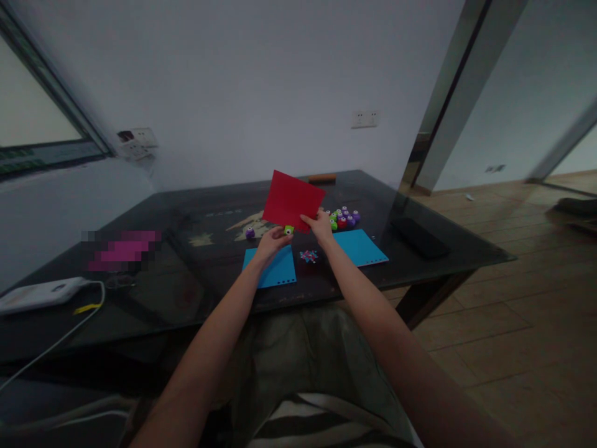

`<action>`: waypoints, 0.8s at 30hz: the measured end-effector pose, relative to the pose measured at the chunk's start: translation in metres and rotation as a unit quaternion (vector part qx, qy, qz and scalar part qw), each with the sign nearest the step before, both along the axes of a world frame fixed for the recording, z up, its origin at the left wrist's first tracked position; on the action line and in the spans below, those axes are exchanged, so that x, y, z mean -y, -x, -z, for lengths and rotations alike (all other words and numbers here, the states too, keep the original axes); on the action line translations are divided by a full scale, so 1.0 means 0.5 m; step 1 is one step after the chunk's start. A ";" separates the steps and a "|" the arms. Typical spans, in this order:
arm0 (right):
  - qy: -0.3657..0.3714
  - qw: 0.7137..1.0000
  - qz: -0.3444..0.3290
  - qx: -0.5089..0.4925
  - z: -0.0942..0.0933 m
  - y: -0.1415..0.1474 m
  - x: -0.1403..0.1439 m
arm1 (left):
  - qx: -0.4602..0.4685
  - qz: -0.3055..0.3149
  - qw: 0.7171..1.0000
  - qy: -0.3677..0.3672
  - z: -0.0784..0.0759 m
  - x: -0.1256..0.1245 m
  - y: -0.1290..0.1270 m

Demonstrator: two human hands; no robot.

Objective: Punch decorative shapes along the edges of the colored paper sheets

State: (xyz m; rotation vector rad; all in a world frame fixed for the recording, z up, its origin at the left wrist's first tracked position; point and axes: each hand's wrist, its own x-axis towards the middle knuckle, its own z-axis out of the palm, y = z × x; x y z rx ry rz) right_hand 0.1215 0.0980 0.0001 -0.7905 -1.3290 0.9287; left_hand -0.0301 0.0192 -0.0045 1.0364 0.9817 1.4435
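Observation:
My right hand (321,226) grips the lower right edge of a stiff red sheet (293,198), raised at a tilt above the table. Between the fingers of my left hand (270,244) is a small green toy with one eye (289,230), just below the sheet's lower edge. Under my left hand lies a blue punched sheet (278,269); a second blue sheet (359,247) lies to the right. A pile of tiny pink, blue and white pieces (308,256) sits between them. One purple one-eyed toy (250,233) stands left, and several mixed-colour ones cluster (345,218) behind the right sheet.
The dark glossy table (186,305) meets the wall at the back. A black flat object (420,238) lies on the right, a brown bar (321,178) at the back. On the left are a white power strip (44,295) with a cable and a blurred pink item (124,251).

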 end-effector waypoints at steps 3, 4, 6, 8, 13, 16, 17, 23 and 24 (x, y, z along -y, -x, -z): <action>0.004 1.000 -0.012 -0.002 -0.004 0.000 0.006 | -0.001 0.011 1.000 -0.014 -0.002 0.002 0.000; 0.004 1.000 -0.017 -0.005 -0.006 0.000 0.009 | 0.000 0.014 1.000 -0.017 -0.003 0.003 0.000; 0.007 0.999 -0.030 -0.009 -0.009 -0.001 0.015 | 0.002 0.020 1.000 -0.023 -0.006 0.006 -0.001; 0.013 0.999 -0.046 -0.008 -0.011 -0.001 0.021 | 0.005 0.025 0.999 -0.025 -0.009 0.008 -0.001; 0.013 0.998 -0.065 -0.002 -0.012 0.003 0.031 | 0.007 0.029 0.999 -0.016 -0.012 0.008 -0.001; 0.003 0.999 -0.046 0.013 -0.014 0.006 0.034 | 0.009 0.035 0.999 -0.008 -0.009 0.005 0.001; 0.000 0.999 -0.039 0.022 -0.015 0.007 0.034 | 0.008 0.036 0.999 -0.006 -0.009 0.005 0.001; -0.018 0.995 -0.012 0.099 -0.028 -0.002 0.043 | 0.002 0.043 0.999 -0.001 -0.013 0.013 -0.002; -0.017 0.994 -0.010 0.109 -0.029 -0.006 0.046 | 0.000 0.047 0.999 0.001 -0.015 0.015 -0.004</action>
